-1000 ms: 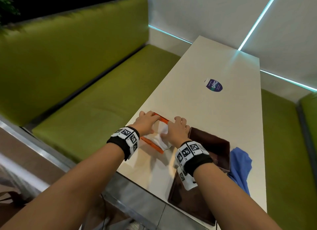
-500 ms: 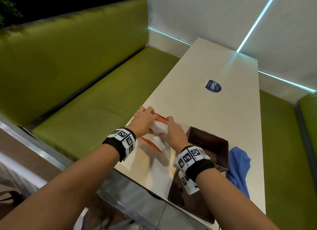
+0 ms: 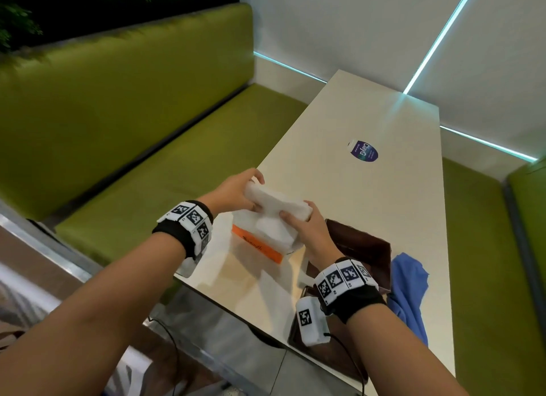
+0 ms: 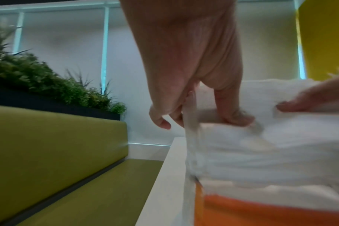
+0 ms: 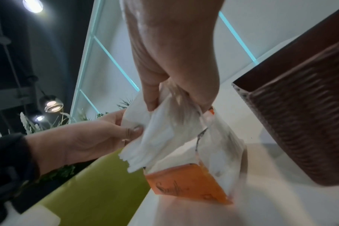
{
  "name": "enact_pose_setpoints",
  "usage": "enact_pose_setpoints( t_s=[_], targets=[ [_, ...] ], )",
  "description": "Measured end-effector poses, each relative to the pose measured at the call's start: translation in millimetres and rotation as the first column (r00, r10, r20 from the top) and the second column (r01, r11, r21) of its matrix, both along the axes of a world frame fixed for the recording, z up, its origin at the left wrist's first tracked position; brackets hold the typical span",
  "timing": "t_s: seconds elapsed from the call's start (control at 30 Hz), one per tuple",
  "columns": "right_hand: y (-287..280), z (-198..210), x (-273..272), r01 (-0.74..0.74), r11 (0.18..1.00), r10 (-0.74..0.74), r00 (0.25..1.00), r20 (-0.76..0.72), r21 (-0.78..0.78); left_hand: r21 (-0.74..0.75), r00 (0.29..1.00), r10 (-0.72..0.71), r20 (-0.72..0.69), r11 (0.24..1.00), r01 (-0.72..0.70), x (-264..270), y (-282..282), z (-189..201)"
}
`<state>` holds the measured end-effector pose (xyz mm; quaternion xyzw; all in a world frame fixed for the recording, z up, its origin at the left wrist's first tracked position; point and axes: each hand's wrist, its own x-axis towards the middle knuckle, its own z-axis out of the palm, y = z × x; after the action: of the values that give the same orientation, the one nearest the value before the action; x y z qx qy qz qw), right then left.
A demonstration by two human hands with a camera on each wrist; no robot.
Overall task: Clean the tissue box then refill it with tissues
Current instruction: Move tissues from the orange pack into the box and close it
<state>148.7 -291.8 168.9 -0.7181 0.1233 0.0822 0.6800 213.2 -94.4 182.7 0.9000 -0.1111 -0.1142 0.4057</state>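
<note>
A white stack of tissues [image 3: 276,203] is held above the table, half out of its clear and orange plastic pack [image 3: 257,245]. My left hand [image 3: 236,191] grips the stack's left end, thumb underneath [image 4: 232,113]. My right hand [image 3: 307,227] grips its right end, thumb pressed into the tissues [image 5: 151,97]. The pack [image 5: 188,180] hangs below the stack, its orange end low over the white table [image 3: 369,194]. The open brown woven tissue box [image 3: 363,251] stands just right of my right hand, and its wall [image 5: 304,122] fills the right wrist view.
The box's brown lid [image 3: 331,348] lies at the table's near edge under my right wrist. A blue cloth [image 3: 410,295] lies right of the box. A round purple sticker [image 3: 365,151] is further up the table. Green bench seats [image 3: 153,159] flank the table.
Both hands have risen from the table, lifting the tissue stack up out of the pack. The pack has come up with it and now hangs below.
</note>
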Motion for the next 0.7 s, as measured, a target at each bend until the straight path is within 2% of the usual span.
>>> enact_pose_setpoints(
  t_s=[0.17,0.3,0.43,0.6,0.7],
  targets=[
    [-4,11,4,0.115,0.954,-0.114,0.993,-0.021,0.278,-0.344,0.995,0.06,-0.075,0.935,-0.082,-5,3,14],
    [-4,15,6,0.077,0.943,-0.083,0.997,0.004,0.324,-0.563,0.973,0.077,-0.216,0.804,-0.189,-13,-3,19],
    [0,21,6,0.112,0.953,-0.111,0.994,-0.02,0.282,-0.59,0.965,0.104,-0.239,0.774,-0.229,-17,-15,19],
    [-18,28,9,0.108,0.973,-0.082,0.988,-0.128,0.206,-0.601,0.958,0.173,-0.228,0.749,-0.278,-22,-31,23],
    [-40,40,4,0.187,0.98,-0.182,0.98,-0.085,0.06,-0.574,0.948,0.063,-0.312,0.782,-0.241,-33,-50,30]
  ],
)
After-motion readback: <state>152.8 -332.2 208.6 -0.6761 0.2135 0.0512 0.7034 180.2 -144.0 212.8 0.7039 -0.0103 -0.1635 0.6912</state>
